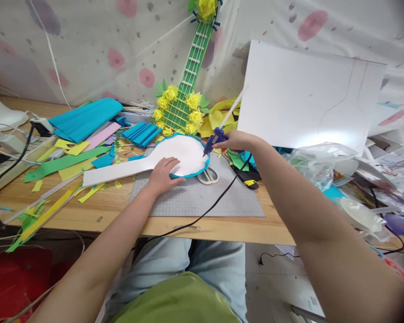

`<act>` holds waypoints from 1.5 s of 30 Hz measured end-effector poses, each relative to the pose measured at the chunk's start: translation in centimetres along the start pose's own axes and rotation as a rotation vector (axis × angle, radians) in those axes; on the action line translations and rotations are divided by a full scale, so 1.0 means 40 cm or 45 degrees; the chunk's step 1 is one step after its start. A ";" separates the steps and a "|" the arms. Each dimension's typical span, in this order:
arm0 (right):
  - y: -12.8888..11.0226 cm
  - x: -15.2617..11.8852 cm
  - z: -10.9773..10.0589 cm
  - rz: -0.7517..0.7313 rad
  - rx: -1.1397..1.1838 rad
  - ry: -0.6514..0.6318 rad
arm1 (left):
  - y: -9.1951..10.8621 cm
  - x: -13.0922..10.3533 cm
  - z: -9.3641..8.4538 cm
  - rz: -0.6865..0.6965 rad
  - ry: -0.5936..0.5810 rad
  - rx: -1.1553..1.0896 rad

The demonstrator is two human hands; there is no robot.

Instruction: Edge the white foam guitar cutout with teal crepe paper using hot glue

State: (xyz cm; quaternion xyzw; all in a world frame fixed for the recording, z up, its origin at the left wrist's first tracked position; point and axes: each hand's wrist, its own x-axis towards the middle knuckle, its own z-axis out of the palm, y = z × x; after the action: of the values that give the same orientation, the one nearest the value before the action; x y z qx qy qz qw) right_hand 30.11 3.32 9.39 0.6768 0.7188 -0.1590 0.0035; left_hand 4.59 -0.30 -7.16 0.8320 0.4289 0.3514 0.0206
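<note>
A white guitar-shaped board (pixel 185 152) lies on the grey cutting mat (pixel 208 202), its round body edged with blue crepe paper and its neck pointing left. My left hand (pixel 164 176) rests on the body's near-left side, fingers spread. In my right hand (pixel 237 140) is a purple glue gun (pixel 215 140), a white glue stick jutting from its back. The gun's nozzle points down at the board's right rim; whether it touches cannot be made out. Scissors (pixel 208 176) with pale handles lie partly under the board, just below the nozzle.
Behind stands a green paper guitar (pixel 191 67) with yellow flowers. Folded blue crepe paper (pixel 87 117) and paper scraps cover the left side. A large white sheet (pixel 309 98) leans at the back right, near crumpled plastic (pixel 318 163). A black cord (pixel 208 208) crosses the mat.
</note>
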 end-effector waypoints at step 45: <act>-0.043 0.012 0.399 -0.774 0.475 0.566 | 0.017 -0.001 -0.001 0.052 -0.228 0.141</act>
State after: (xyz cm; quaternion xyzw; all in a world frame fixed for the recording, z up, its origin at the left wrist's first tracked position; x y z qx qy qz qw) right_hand 25.03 0.00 -5.48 0.4407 0.8279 -0.1305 -0.3214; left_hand 5.02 -0.75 -6.93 0.8685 0.4269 0.2517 0.0056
